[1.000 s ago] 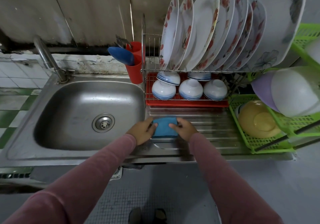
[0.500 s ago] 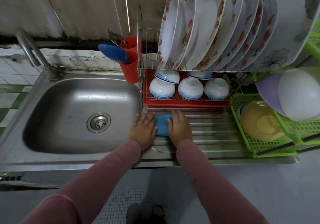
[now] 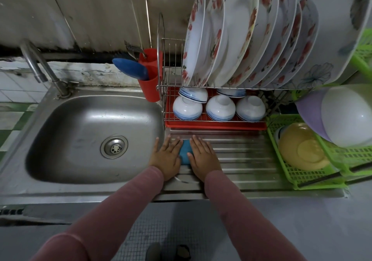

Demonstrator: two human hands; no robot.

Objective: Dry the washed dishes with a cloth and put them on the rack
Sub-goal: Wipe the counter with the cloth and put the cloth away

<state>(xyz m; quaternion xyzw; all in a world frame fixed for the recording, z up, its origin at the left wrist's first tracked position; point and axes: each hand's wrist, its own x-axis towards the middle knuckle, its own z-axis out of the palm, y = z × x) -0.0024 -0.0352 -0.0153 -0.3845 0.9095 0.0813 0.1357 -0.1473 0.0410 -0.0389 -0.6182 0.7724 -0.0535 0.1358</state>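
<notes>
Left hand [image 3: 166,156]: flat, fingers straight, pressing the blue cloth [image 3: 186,152].
Right hand [image 3: 203,156]: flat, likewise pressing it.
Cloth: between both palms, on the drainboard [image 3: 241,156].
Rack [image 3: 217,119]: just beyond the fingertips.

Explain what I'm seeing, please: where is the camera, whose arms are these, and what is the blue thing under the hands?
There is no machine here. A person wears one wide-angle camera on the head, looking forward and down, so the two pink-sleeved arms are their own. The left hand and right hand lie flat, fingers straight, side by side on a blue cloth. The cloth lies on the ribbed steel drainboard, and neither hand grips anything. To the left is the sink. Behind the hands stands a wire rack, with flowered plates on edge on top and white-and-blue bowls upside down below. A red cup with utensils sits at the rack's left end. A green basket on the right holds more bowls.
</notes>
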